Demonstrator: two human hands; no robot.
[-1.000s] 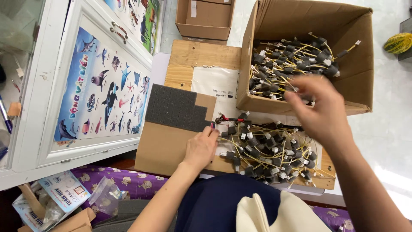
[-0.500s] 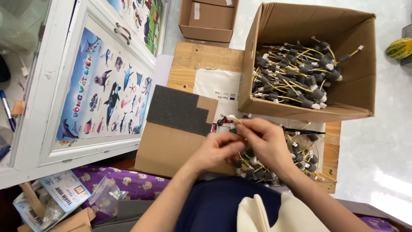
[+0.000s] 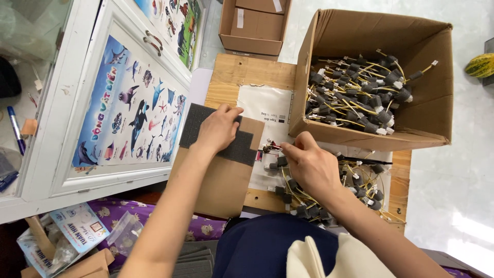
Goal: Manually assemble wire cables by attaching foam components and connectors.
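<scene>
Dark grey foam [image 3: 203,119] lies under the left hand [image 3: 218,128], whose fingers are spread flat on it atop a sheet of brown cardboard [image 3: 224,177]. At three o'clock from it the right hand [image 3: 309,164] pinches the tip of a small wire piece [image 3: 267,149] over a pile of yellow wires with black caps [image 3: 355,180]. Further out at one o'clock a big cardboard box [image 3: 432,103] holds more such wires, all on a wooden board [image 3: 242,72].
</scene>
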